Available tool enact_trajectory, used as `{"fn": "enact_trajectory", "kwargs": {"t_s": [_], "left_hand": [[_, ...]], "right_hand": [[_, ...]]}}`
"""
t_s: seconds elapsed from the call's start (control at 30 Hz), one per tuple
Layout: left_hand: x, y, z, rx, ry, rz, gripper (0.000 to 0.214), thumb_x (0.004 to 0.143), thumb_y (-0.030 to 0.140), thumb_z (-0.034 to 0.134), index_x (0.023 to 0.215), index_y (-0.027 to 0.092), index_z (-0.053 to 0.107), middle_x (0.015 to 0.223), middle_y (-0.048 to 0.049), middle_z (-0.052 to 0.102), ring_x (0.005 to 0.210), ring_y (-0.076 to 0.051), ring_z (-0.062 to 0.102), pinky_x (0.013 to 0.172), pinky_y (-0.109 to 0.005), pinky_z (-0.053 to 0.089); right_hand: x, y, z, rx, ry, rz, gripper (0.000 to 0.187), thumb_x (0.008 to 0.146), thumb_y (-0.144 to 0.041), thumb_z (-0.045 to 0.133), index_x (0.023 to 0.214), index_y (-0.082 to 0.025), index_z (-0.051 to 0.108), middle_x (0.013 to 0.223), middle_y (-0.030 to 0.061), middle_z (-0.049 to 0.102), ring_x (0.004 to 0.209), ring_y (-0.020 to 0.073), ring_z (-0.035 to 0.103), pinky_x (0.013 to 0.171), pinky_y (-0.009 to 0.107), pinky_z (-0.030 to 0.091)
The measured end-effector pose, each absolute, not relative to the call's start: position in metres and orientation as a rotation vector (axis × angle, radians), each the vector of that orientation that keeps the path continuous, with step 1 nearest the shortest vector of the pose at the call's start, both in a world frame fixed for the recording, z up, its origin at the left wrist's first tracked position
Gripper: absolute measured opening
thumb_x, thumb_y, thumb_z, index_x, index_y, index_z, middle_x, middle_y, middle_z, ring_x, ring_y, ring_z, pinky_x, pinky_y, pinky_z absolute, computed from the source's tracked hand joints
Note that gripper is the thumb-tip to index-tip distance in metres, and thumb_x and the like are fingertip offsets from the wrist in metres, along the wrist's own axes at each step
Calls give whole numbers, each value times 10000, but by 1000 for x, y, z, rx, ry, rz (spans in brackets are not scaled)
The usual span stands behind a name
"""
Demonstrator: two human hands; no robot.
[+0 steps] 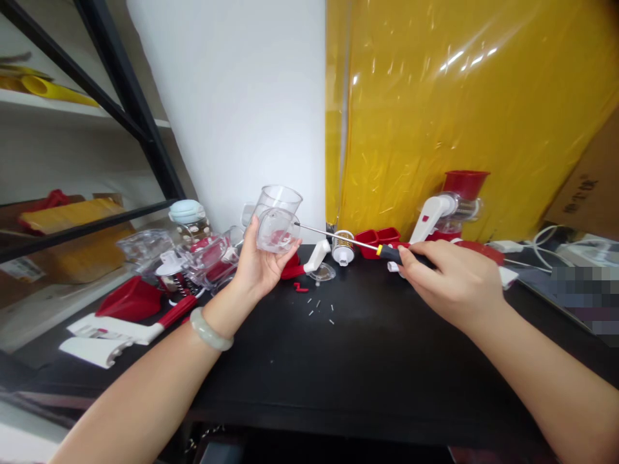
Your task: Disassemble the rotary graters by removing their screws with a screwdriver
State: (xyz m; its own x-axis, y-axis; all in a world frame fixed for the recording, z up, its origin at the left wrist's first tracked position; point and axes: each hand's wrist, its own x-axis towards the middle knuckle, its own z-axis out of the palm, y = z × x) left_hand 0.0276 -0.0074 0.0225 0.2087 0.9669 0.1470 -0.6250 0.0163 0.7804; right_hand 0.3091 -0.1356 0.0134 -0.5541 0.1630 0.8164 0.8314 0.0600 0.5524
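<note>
My left hand point(264, 261) is wrapped around a clear plastic housing point(279, 216), a round open tube joined to a second round part, and holds it tilted above the table. In my right hand point(452, 277) is a long screwdriver point(387, 251) with a black and yellow handle. Its shaft points left, and the tip meets or nearly meets the right edge of the clear housing; I cannot tell whether it touches. Below, several small metal pins point(318, 304) lie scattered on the black table point(338, 374). A small red bent piece point(300, 288) lies just behind them.
Clear parts, a red hopper point(130, 299) and white pieces point(111, 335) crowd the left. Behind the hands are a grater drum point(343, 248) and red trays point(377, 240). An assembled red-and-white grater point(457, 203) stands back right. A black rack point(120, 84) rises at left; cables point(539, 248) lie right.
</note>
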Motion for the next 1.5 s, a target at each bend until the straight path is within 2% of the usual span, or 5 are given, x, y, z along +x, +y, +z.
{"fn": "enact_trajectory", "kwargs": {"t_s": [0.4, 0.77, 1.03, 1.3, 1.5], "left_hand": [[29, -3, 17, 889, 557, 1316, 516, 862, 525, 657, 1233, 169, 620, 1082, -103, 722, 943, -251, 741, 867, -375, 643], [32, -6, 16, 969, 614, 1373, 478, 846, 481, 690, 1234, 217, 603, 1292, -113, 659, 1018, -258, 722, 827, -365, 652], [30, -4, 16, 984, 635, 1459, 392, 828, 455, 722, 1136, 232, 626, 1243, -86, 680, 1049, -253, 704, 834, -386, 646], [31, -9, 16, 1028, 663, 1464, 549, 750, 463, 795, 1186, 225, 560, 1200, -83, 688, 981, -233, 725, 858, -403, 623], [33, -13, 16, 1034, 667, 1501, 539, 722, 413, 826, 1129, 217, 531, 1232, -91, 671, 993, -237, 720, 872, -452, 608]], "right_hand": [[309, -147, 25, -876, -1859, -1669, 149, 809, -153, 734, 713, -241, 662, 771, 21, 730, 620, 159, 564, 547, 298, 377], [300, -138, 9, -1187, -1766, -1251, 331, 922, -275, 607, 1142, -31, 648, 928, 173, 635, 866, 269, 628, 784, 383, 555], [310, -122, -4, -1260, -1875, -747, 275, 969, -400, 546, 920, -145, 637, 990, 131, 583, 887, 243, 652, 830, 385, 552], [305, -123, -12, -1724, -1872, -560, 290, 913, -503, 575, 943, -216, 552, 707, 48, 660, 595, 269, 663, 516, 340, 463], [306, -131, -1, -1686, -1903, -323, 273, 969, -376, 449, 1128, -194, 577, 977, 96, 748, 827, 267, 729, 668, 358, 549]]}}
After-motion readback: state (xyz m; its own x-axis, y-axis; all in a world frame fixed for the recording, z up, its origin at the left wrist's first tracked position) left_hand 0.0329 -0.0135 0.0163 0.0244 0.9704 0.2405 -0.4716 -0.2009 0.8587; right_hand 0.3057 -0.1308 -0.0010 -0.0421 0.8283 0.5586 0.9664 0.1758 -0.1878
